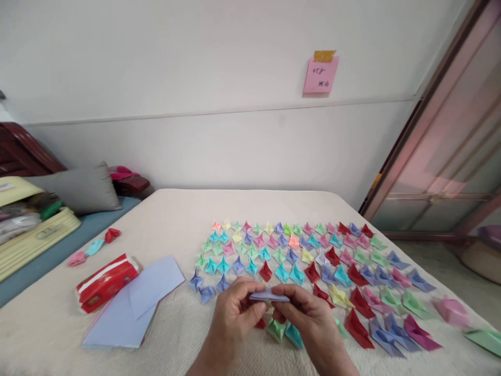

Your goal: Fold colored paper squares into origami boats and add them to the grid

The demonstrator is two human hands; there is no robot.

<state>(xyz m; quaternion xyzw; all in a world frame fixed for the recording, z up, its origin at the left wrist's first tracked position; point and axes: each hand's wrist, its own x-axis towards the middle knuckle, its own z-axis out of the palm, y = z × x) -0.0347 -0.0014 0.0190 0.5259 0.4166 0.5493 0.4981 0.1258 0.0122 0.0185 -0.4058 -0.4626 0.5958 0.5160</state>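
Between my two hands is a small folded piece of lavender paper (270,296), held level above the table. My left hand (239,308) pinches its left end between thumb and fingers. Its right end is gripped the same way by my right hand (305,313). Beneath and around the hands stand rows of small folded paper boats in many colours, among them a green boat (277,330) and a turquoise boat (294,335) partly hidden by my hands. A lavender boat (206,294) sits just left of my left hand.
On the left, lavender paper sheets (117,321) lie beside a red packet (106,284). Crumpled-looking red, turquoise and pink paper pieces (94,247) are near the left edge. A pink folded piece (452,311) is at far right. A pink note (321,75) is taped to the wall.
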